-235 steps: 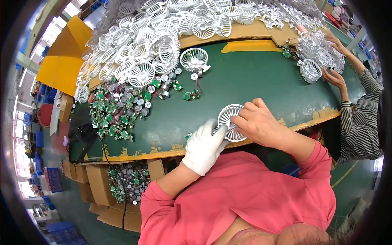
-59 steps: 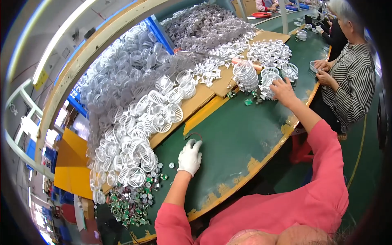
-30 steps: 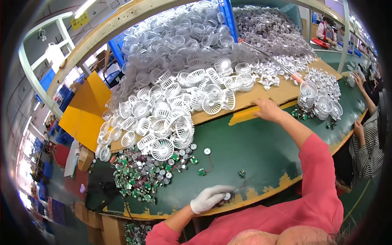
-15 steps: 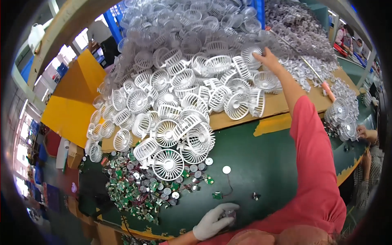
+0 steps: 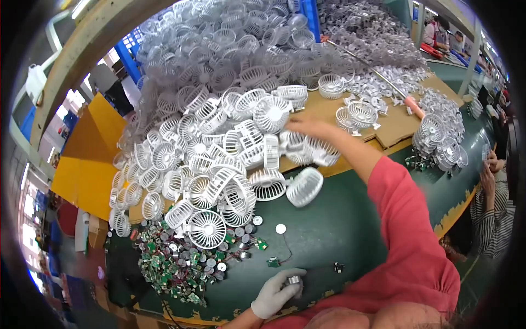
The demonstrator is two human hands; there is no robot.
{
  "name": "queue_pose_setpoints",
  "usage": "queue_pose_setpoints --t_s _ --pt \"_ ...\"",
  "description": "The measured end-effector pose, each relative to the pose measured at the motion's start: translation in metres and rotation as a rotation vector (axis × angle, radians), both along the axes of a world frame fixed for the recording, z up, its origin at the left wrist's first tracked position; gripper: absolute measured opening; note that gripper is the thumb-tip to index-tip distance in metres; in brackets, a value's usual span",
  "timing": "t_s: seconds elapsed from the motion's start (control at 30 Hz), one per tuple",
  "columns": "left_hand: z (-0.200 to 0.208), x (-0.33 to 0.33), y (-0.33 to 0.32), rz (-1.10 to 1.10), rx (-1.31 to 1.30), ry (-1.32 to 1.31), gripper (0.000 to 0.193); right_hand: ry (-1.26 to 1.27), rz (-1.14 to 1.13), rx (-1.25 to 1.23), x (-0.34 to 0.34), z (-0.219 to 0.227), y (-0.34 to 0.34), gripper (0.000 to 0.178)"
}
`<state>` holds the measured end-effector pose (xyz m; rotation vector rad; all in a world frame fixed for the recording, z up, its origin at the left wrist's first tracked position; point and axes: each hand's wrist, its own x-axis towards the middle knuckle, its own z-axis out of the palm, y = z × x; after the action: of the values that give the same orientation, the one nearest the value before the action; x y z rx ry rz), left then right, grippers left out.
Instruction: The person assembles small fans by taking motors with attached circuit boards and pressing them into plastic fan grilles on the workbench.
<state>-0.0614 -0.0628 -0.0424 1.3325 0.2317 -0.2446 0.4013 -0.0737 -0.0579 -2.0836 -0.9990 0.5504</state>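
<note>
My left hand point(image 5: 275, 294), in a pale glove, is closed around a small round silver part that looks like a motor point(image 5: 294, 280), low over the green table. My bare right hand point(image 5: 301, 126) reaches into the pile of white fan guards, against the right side of one round guard point(image 5: 271, 114). Its fingers are blurred and partly hidden, so a grip cannot be made out. Below that hand, a blurred fan guard point(image 5: 305, 187) tilts at the pile's front edge, over the table. A white disc point(image 5: 280, 228) wired to a small green board point(image 5: 273, 262) lies beyond my left hand.
Small motors and green boards point(image 5: 170, 268) lie heaped at left on the green table point(image 5: 323, 236). Cardboard point(image 5: 397, 123) lies under the guards. A rod with an orange end point(image 5: 413, 107) rests among small white parts. At right, another person's hands point(image 5: 490, 164) work near stacked guards point(image 5: 433, 131).
My right hand has moved left and toward me across the pile. Several fan guards have shifted, one out over the table. The view has swung right; my left hand keeps its hold.
</note>
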Motion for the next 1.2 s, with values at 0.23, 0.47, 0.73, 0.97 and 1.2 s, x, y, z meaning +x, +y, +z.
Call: queue_pose_setpoints --t_s 0.23,0.47,0.73,0.97,1.2 --pt "-0.003 -0.007 0.003 0.070 -0.015 -0.001 0.033 -0.249 0.019 -0.093 -0.031 0.081 -0.051 0.049" --pt "-0.027 -0.010 0.009 0.008 0.162 0.060 0.039 -0.816 -0.504 -0.248 0.087 0.045 -0.055 0.036" --pt "-0.026 -0.009 0.009 -0.032 0.015 0.140 0.039 -1.004 -0.405 -0.617 0.103 0.006 -0.029 0.025" --pt "-0.016 -0.014 0.006 -0.037 0.080 0.147 0.040 -0.264 0.250 -0.523 -0.007 0.120 -0.023 0.036" --pt "-0.012 -0.005 0.012 -0.061 0.170 0.041 0.040 -0.156 -0.578 0.144 0.125 0.028 0.021 0.053"
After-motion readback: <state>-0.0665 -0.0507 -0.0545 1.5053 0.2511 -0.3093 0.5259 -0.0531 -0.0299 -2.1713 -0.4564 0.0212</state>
